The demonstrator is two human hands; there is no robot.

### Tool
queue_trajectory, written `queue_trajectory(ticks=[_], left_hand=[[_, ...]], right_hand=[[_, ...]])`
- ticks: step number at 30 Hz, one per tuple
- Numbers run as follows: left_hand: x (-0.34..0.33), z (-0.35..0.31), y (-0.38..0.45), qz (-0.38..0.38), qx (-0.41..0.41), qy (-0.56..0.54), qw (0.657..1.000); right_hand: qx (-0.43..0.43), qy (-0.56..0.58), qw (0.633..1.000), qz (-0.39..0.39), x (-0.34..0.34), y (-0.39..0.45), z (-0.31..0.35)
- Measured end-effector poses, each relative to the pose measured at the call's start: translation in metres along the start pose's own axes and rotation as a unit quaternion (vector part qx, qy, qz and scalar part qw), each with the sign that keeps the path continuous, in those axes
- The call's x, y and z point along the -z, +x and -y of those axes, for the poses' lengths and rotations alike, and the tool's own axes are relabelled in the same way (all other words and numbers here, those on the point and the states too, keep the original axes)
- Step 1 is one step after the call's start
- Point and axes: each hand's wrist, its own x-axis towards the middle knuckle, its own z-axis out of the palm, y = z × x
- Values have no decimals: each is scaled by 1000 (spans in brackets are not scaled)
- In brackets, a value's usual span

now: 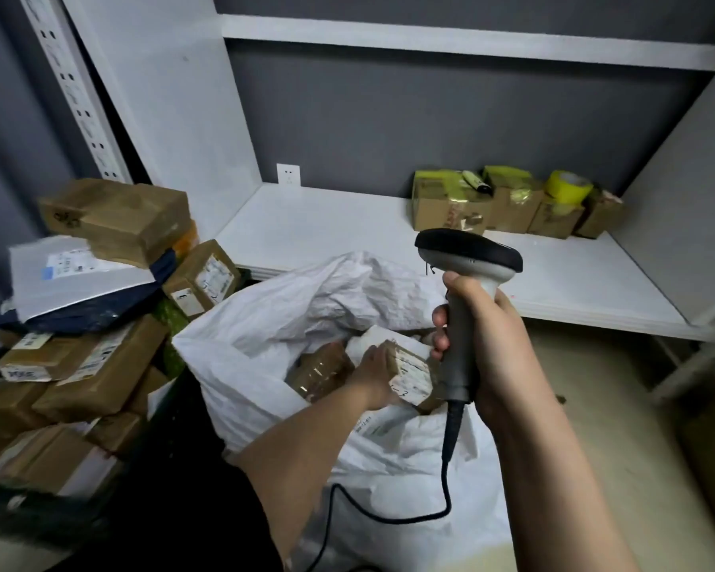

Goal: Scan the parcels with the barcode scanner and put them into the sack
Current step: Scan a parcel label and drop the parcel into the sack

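Note:
My right hand (488,344) grips the grey handle of the barcode scanner (467,258), its black head raised over the sack and its cable hanging down. My left hand (372,371) reaches into the mouth of the white woven sack (265,324) and holds a small brown parcel (411,371) with a white label. Another brown taped parcel (320,371) lies inside the sack beside it. A white wrapped parcel (372,338) shows just behind my fingers.
A heap of cardboard parcels (100,365) and a white mailer (71,274) fills a dark bin on the left. On the white shelf (327,229) stand boxes with yellow tape (512,204) and a yellow tape roll (568,185). A wall socket (288,174) is at the back.

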Motion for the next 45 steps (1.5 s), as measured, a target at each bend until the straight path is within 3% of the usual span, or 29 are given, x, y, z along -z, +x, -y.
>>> queue_trajectory(ticks=[3,6,11,17,21,25,33,35,41,45], left_hand=[[22,15,-7,-18,-7,113,993],[63,26,-24,-48,-20,81,995],[141,65,-76,-167,17,49,985],[238,166,-147,-337,149,-9,930],[276,245,-178,-356,285,-52,888],[294,295,-182,-350,306,-70,883],[331,266,-91,-383,193,77,900],[331,258,-60,-380,197,96,898],[321,251,-4,-419,249,47,872],[323,239,-17,-464,223,13,857]], right_hand=[[-1,-18,1000,7,-7,1,-2],[-4,-23,999,25,-20,1,-6],[-27,-42,997,59,-54,-1,-24],[-77,-40,985,146,-131,-12,-66],[-92,-46,981,166,-186,-14,-98],[-98,-56,980,161,-236,-4,-127],[-49,-44,991,113,-295,43,-153],[-44,-37,993,103,-297,55,-158],[-39,-40,994,98,-284,71,-173],[-21,-58,994,93,-268,73,-168]])
